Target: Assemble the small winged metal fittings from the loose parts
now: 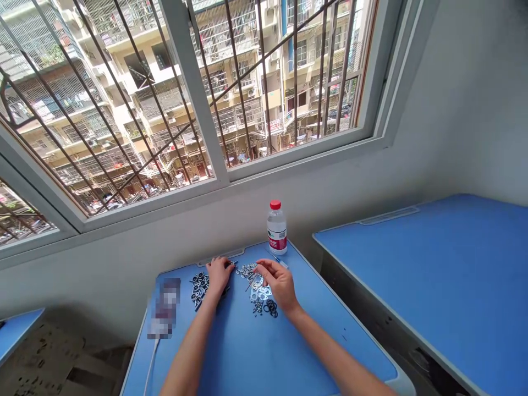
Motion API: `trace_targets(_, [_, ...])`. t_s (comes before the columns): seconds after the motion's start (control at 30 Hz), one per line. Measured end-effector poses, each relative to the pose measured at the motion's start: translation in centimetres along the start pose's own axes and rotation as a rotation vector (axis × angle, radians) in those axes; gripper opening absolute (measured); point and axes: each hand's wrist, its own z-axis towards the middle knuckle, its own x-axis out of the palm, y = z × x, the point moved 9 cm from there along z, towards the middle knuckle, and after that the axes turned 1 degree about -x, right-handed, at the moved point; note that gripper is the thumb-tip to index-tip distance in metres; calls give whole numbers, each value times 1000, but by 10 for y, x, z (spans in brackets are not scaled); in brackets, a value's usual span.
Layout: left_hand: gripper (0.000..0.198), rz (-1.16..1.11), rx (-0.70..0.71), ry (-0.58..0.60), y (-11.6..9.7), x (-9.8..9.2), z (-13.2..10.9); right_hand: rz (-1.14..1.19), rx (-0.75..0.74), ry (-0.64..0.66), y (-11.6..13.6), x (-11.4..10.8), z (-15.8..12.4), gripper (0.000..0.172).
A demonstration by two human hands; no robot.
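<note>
My left hand [220, 276] rests on the blue desk, its fingertips near a small dark item that may be in its grip. Beside it lies a heap of black-and-silver ring parts [199, 288]. My right hand [280, 284] curls just above a spread of flat silver washers and plates [259, 290], with thumb and fingers close together. Small black O-rings [271, 308] lie below those plates. Between my hands sits a small cluster of metal bits [247, 270]. A thin tool with a blue handle [277, 259] lies beyond my right hand.
A water bottle with a red cap [276, 228] stands at the desk's far corner. A pixelated object [165, 307] with a white cable lies to the left. Another blue desk [424, 275] stands to the right, and a barred window [280, 77] runs above the wall.
</note>
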Motion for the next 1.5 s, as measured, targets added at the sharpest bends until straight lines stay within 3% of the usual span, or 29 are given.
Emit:
trace_targets(0.2, [21, 51, -1, 31, 11, 3, -2, -13, 4, 13, 0, 2, -2, 45])
trace_targets(0.33, [41, 69, 7, 55, 19, 0, -6, -60, -2, 33, -2, 4, -3, 47])
trace_targets(0.43, [46, 78, -1, 47, 26, -3, -9, -92, -21, 52, -5, 5, -3, 45])
trace_targets(0.63, [33, 70, 55, 0, 21, -17, -32, -127, -33, 59, -10, 3, -3, 43])
trace_targets(0.8, [17, 46, 280, 136, 0, -15, -68, -139, -33, 63, -9, 4, -4, 43])
trace_targets(0.9, [19, 41, 333, 172, -1, -19, -82, -149, -28, 79, -9, 6, -6, 42])
trace_targets(1.13, [25, -77, 244, 78, 28, -52, -101, -169, -39, 68, -8, 3, -5, 40])
trace_targets(1.3, [29, -41, 211, 155, 43, -41, -117, -183, -30, 83, -9, 6, -7, 40])
trace_targets(1.5, [27, -27, 137, 210, 45, -33, -128, -182, -10, 92, -11, 6, -8, 38])
